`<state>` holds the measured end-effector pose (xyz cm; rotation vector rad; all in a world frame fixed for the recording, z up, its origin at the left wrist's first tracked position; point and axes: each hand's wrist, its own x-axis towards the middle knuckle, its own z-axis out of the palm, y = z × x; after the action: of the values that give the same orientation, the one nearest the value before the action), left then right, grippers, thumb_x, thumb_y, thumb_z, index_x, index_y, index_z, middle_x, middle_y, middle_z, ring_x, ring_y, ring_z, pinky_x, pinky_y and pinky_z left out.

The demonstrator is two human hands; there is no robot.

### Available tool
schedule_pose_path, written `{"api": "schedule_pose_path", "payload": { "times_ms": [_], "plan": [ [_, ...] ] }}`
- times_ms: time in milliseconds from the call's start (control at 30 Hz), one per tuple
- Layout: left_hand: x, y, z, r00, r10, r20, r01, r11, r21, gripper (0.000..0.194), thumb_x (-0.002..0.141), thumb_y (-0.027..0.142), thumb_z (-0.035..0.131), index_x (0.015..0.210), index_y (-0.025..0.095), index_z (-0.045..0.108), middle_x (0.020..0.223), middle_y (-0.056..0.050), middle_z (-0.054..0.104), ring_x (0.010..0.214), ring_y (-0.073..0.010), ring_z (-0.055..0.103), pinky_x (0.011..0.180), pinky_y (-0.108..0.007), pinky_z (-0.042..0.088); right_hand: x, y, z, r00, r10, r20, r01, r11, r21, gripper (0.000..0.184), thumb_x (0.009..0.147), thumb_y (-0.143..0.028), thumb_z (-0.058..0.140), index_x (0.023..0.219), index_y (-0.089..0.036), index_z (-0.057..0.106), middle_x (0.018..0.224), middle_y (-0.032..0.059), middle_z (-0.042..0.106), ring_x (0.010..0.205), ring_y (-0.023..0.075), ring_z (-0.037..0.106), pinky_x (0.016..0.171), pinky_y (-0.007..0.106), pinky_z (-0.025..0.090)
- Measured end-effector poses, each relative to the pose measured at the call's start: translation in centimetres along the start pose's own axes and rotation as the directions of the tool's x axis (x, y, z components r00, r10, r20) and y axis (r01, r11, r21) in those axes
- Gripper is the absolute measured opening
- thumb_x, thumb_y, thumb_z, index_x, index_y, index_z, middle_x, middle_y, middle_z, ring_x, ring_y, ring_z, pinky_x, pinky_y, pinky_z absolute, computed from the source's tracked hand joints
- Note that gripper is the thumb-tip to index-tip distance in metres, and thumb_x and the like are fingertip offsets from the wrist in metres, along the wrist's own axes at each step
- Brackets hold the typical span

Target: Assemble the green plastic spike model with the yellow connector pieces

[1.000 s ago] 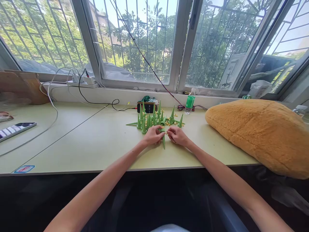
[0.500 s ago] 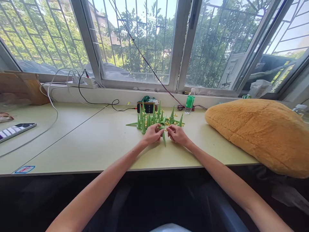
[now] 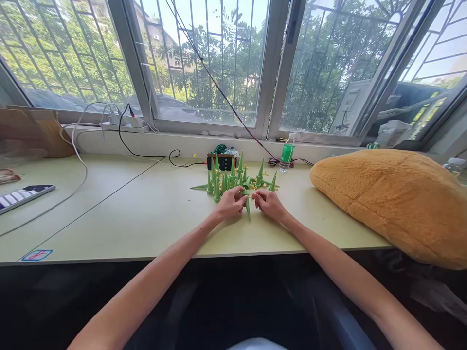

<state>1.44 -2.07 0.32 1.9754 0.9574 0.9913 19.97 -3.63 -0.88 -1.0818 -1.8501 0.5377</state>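
Observation:
My left hand (image 3: 232,201) is closed round the wide end of a green plastic watering spike (image 3: 248,210), whose point is directed down toward me. Beside it, my right hand (image 3: 269,202) pinches a small yellow valve piece (image 3: 250,196) at the side of that spike. The fingers partly hide where the two parts meet. Just behind my hands, several more green spikes (image 3: 217,190) stand point up, close together. Another spike (image 3: 199,187) lies on its side at the left of the group. Small yellow pieces show among them.
On the pale table (image 3: 120,214), a black device with a lit display (image 3: 222,162) stands behind the spikes. A water bottle (image 3: 287,153) is back right, near a large orange plush cushion (image 3: 390,204). Left lie a phone (image 3: 27,197), white cable (image 3: 82,180) and cardboard box (image 3: 54,133).
Both hands stay almost in place on the spike and the yellow valve piece. The right fingers have shifted only very slightly; the other spikes have not moved.

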Motion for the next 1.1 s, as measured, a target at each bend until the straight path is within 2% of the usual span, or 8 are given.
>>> {"api": "schedule_pose_path", "payload": {
  "times_ms": [167, 433, 533, 633, 733, 900, 1100],
  "plan": [
    [-0.17, 0.05, 0.15, 0.997, 0.047, 0.067, -0.046, 0.999, -0.014, 0.026, 0.085, 0.037, 0.055, 0.101, 0.016, 0.054, 0.052, 0.006, 0.055, 0.038, -0.0101, 0.052, 0.043, -0.021, 0.04, 0.11, 0.11, 0.06, 1.0, -0.016, -0.025, 0.014, 0.997, -0.074, 0.054, 0.096, -0.05, 0.039, 0.052, -0.02, 0.048, 0.046, 0.0009, 0.055, 0.055, 0.0149, 0.059, 0.062, 0.025, 0.044],
    [-0.08, -0.1, 0.28, 0.995, 0.058, 0.082, -0.056, 0.998, -0.022, 0.028, 0.085, 0.038, 0.056, 0.102, 0.016, 0.055, 0.053, 0.005, 0.056, 0.039, -0.0105, 0.053, 0.043, -0.021, 0.041, 0.18, 0.08, 0.21, 0.999, 0.02, -0.034, -0.024, 0.994, -0.11, 0.053, 0.096, -0.045, 0.04, 0.05, -0.02, 0.047, 0.041, -0.0005, 0.051, 0.051, 0.0145, 0.058, 0.061, 0.025, 0.044],
    [0.04, -0.21, 0.3, 0.997, 0.058, 0.06, -0.059, 0.998, 0.012, 0.026, 0.086, 0.037, 0.055, 0.101, 0.016, 0.055, 0.054, 0.004, 0.058, 0.04, -0.0103, 0.053, 0.045, -0.021, 0.042, 0.2, 0.06, 0.16, 0.996, 0.023, -0.082, -0.031, 0.995, -0.098, 0.044, 0.093, -0.045, 0.046, 0.058, -0.019, 0.053, 0.05, 0.0004, 0.059, 0.05, 0.0132, 0.056, 0.058, 0.025, 0.044],
    [0.11, -0.18, 0.26, 0.999, 0.04, 0.021, -0.04, 0.998, 0.038, 0.027, 0.086, 0.037, 0.054, 0.102, 0.015, 0.055, 0.055, 0.003, 0.059, 0.04, -0.0105, 0.053, 0.046, -0.022, 0.042, 0.14, 0.07, 0.07, 0.995, 0.023, -0.1, -0.026, 0.999, -0.026, 0.026, 0.088, -0.042, 0.056, 0.085, -0.017, 0.06, 0.063, 0.0015, 0.066, 0.047, 0.0123, 0.055, 0.053, 0.025, 0.044],
    [0.11, -0.06, 0.18, 1.0, 0.031, -0.003, -0.03, 0.998, 0.06, 0.028, 0.086, 0.036, 0.054, 0.103, 0.014, 0.056, 0.057, 0.003, 0.061, 0.041, -0.0106, 0.054, 0.047, -0.023, 0.043, 0.01, 0.11, -0.03, 0.998, -0.014, -0.062, 0.015, 1.0, 0.008, 0.027, 0.085, -0.04, 0.059, 0.1, -0.017, 0.059, 0.069, 0.0017, 0.066, 0.046, 0.0118, 0.054, 0.051, 0.025, 0.045],
    [0.03, -0.03, 0.15, 0.999, 0.035, 0.0, -0.035, 0.997, 0.069, 0.027, 0.086, 0.035, 0.053, 0.104, 0.015, 0.056, 0.055, 0.003, 0.06, 0.042, -0.0115, 0.055, 0.049, -0.023, 0.044, -0.1, 0.34, -0.07, 0.998, -0.054, -0.03, 0.053, 0.999, -0.005, 0.021, 0.086, -0.036, 0.058, 0.095, -0.018, 0.06, 0.065, -0.0004, 0.062, 0.046, 0.0111, 0.051, 0.054, 0.026, 0.046],
    [-0.12, 0.04, 0.03, 0.998, 0.051, 0.022, -0.052, 0.996, 0.067, 0.027, 0.085, 0.037, 0.054, 0.102, 0.016, 0.056, 0.052, 0.004, 0.058, 0.041, -0.0119, 0.055, 0.048, -0.023, 0.043, -0.12, 0.33, -0.06, 0.997, -0.071, -0.027, 0.069, 0.996, -0.054, 0.015, 0.087, -0.031, 0.056, 0.084, -0.018, 0.061, 0.058, -0.0019, 0.058, 0.048, 0.0114, 0.049, 0.054, 0.024, 0.041]
  ]
}}
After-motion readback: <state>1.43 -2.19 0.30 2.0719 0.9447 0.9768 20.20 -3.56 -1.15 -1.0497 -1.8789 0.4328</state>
